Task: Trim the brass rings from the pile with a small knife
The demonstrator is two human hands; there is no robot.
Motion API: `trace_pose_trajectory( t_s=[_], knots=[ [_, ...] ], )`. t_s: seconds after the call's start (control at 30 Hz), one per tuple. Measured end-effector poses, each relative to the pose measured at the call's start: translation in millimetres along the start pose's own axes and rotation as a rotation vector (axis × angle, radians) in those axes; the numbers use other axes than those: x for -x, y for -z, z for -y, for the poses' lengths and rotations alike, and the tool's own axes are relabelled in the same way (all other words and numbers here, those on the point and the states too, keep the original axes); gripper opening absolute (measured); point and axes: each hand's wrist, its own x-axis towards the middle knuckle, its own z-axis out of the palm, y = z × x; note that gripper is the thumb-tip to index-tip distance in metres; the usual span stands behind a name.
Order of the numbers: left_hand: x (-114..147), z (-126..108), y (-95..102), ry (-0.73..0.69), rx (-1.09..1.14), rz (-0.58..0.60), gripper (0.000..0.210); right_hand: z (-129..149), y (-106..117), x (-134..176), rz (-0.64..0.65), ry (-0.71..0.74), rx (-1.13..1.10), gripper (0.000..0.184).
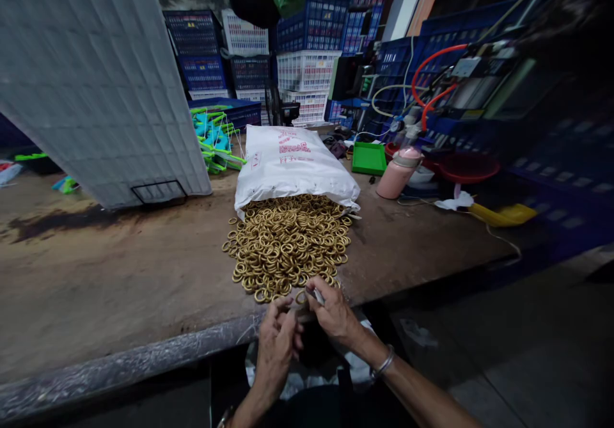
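A large heap of brass-coloured rings [288,242] spreads from the mouth of a white printed sack [292,166] lying on the table. At the heap's near edge, by the table's front edge, both hands are close together. My left hand [279,337] has its thumb and fingers pinched; what is between them, if anything, is too small to make out. My right hand [334,311] is closed, with a small pale piece showing at its thumb and forefinger. One brass-coloured ring [300,297] shows right beside the right fingertips; whether they grip it is unclear.
A tall pale ribbed panel [105,95] stands at left, beside green and blue plastic pieces [215,140]. A green tray [368,158], a pink bottle [399,173] and a yellow scoop [503,214] lie at right. Stacked crates [307,70] fill the back. Plastic film wraps the table's front edge [144,354].
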Motion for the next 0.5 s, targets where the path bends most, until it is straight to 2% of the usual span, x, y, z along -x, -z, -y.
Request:
trace_pose_trajectory(
  t_s=[0.2,0.3,0.4,0.5],
  knots=[
    [-3.3,-2.9,2.4,-0.026,0.093,0.146,0.032,8.9,0.5,2.8,0.053,-0.031,-0.124,0.017],
    [-5.7,-2.8,3.2,-0.036,0.047,0.116,0.034,16.1,1.8,1.4,0.118,-0.111,-0.224,0.025],
    [-6.0,-3.4,2.9,-0.109,-0.043,0.067,0.032,20.2,1.5,0.0,0.133,-0.151,-0.232,0.029],
    [-4.3,-5.8,3.0,-0.125,-0.053,0.119,0.031,20.2,-0.9,-0.5,0.103,-0.157,-0.159,0.029]
  ],
)
